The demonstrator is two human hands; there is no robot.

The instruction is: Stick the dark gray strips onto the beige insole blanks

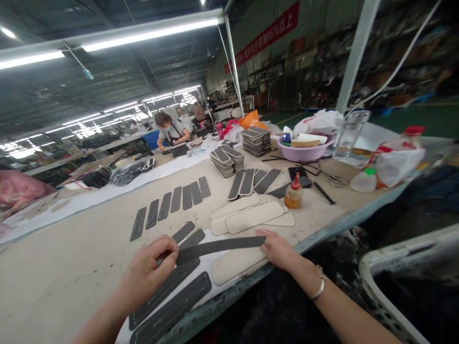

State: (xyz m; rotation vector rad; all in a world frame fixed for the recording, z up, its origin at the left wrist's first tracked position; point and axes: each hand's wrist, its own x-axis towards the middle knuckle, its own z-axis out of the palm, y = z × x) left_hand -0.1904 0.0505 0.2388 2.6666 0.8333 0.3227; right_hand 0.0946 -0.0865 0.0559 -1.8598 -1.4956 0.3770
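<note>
A long dark strip stretches between my two hands near the front edge of the workbench. My left hand pinches its left end, fingers closed. My right hand holds the right end with fingers pressed on it, a bracelet on the wrist. Under the strip lies a beige insole-shaped piece. Two more dark strips lie flat below my left hand.
A row of dark strips, beige pieces, stacked pads, an orange glue bottle, a purple bowl, scissors and bottles fill the bench. People work at the far end. A white crate stands at right.
</note>
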